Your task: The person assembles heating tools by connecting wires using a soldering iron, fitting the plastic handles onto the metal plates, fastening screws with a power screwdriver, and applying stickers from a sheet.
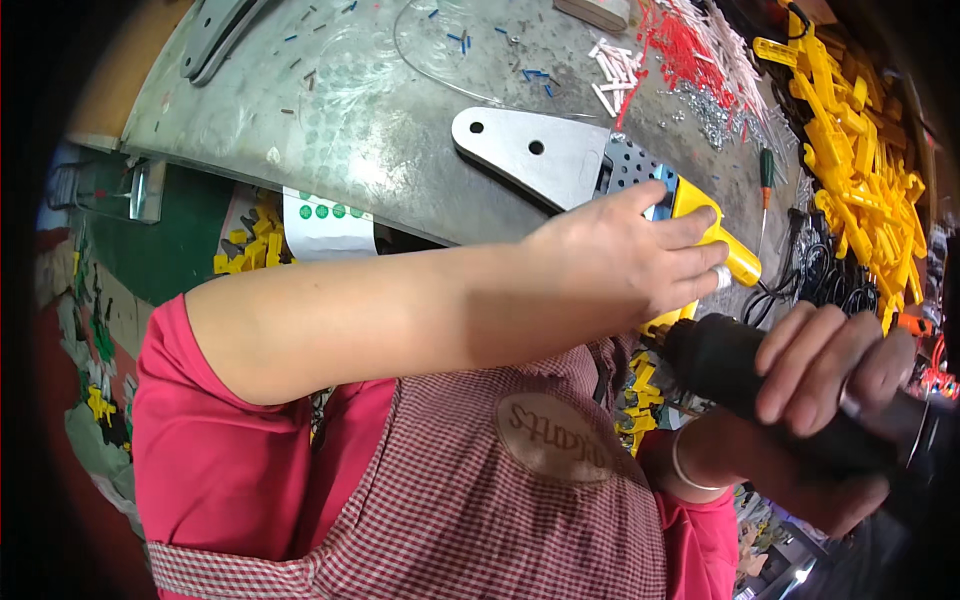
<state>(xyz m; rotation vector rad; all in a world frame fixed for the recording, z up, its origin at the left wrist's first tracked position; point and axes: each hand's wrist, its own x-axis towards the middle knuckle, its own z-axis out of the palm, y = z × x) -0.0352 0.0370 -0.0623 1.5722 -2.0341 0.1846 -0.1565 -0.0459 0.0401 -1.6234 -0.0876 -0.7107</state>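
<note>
A plastic-pipe welding iron lies on the metal bench, with its tapered grey plate [560,165], perforated metal guard [630,165] and yellow handle [740,262]. My left hand [615,255] rests over the handle end, fingers curled round the yellow part and holding it. My palm hides much of the handle. In my right hand [815,365] is a black power screwdriver [715,355], gripped around its body. Its front end points left, close to the yellow housing under my left hand; the tip's contact cannot be made out.
Yellow plastic handle parts [860,150] are heaped at the right, beside black cords [840,275]. A hand screwdriver [767,170] lies near them. Red sleeves [690,55] and white tubes [615,72] sit at the back. Another grey plate [225,30] lies far left.
</note>
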